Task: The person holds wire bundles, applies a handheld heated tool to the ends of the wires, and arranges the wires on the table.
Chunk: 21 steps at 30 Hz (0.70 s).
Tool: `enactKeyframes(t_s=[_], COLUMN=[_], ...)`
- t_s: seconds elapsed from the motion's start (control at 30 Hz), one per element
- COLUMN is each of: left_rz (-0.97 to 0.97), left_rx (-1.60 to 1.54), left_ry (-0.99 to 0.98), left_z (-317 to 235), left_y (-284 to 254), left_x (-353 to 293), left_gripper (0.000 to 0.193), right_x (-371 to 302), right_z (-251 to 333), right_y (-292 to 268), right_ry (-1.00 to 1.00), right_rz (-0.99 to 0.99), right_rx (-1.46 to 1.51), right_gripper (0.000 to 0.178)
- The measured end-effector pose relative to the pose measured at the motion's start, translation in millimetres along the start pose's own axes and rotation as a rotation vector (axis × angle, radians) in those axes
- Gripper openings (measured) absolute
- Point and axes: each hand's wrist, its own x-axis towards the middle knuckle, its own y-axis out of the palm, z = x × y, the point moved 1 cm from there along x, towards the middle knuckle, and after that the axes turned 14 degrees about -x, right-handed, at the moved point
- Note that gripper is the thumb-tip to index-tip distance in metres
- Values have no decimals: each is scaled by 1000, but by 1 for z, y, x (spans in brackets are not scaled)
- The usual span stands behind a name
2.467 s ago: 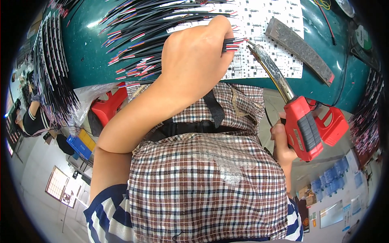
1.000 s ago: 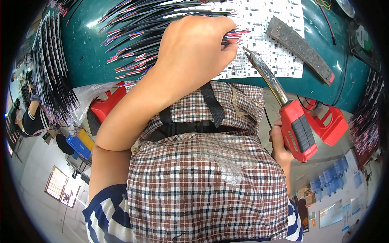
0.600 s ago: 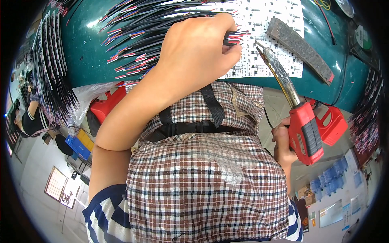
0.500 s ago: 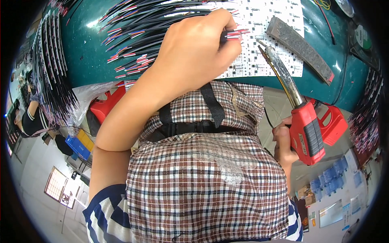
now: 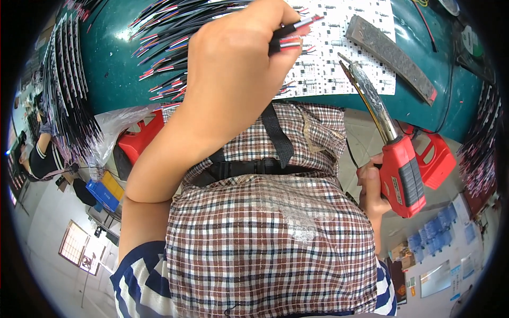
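Observation:
My left hand (image 5: 233,58) is closed on black cables (image 5: 286,31) with stripped ends. Red and white wire tips stick out past my fingers to the right, held above the board panel. Beneath them lies a white sheet of many small circuit boards (image 5: 339,63). My right hand (image 5: 372,190) grips a red and black soldering gun (image 5: 404,177), its fingers partly hidden behind the body. The gun's metal barrel slants up and left, and its tip, with a thin feed tube alongside, is over the panel's right part, apart from the held cables.
Rows of black cables (image 5: 169,45) with coloured ends cover the left of the green table (image 5: 111,69). A grey bar (image 5: 389,58) lies across the panel's right edge. Hanging cable bundles (image 5: 66,79) flank the far left. Another person (image 5: 45,153) is at the left edge.
My left hand has drawn back to the left and slightly up, still holding the cables, whose ends now show more clearly. The soldering gun has barely moved.

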Motion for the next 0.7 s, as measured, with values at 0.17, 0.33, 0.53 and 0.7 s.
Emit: enactKeyframes(t_s=[0.17, 0.33, 0.53, 0.7], left_rz=[172, 148, 135, 132], left_rx=[53, 77, 42, 78], left_ry=[63, 81, 8, 10], left_z=[5, 6, 14, 14], left_y=[11, 19, 25, 25], left_x=[-7, -16, -20, -18], left_gripper=[12, 14, 19, 19], right_x=[0, -4, -3, 2], right_z=[4, -4, -4, -1], right_y=[2, -2, 0, 7], right_ry=[3, -32, -20, -37], right_rz=[21, 46, 94, 66], right_rx=[34, -22, -133, -170], right_gripper=[21, 24, 24, 21])
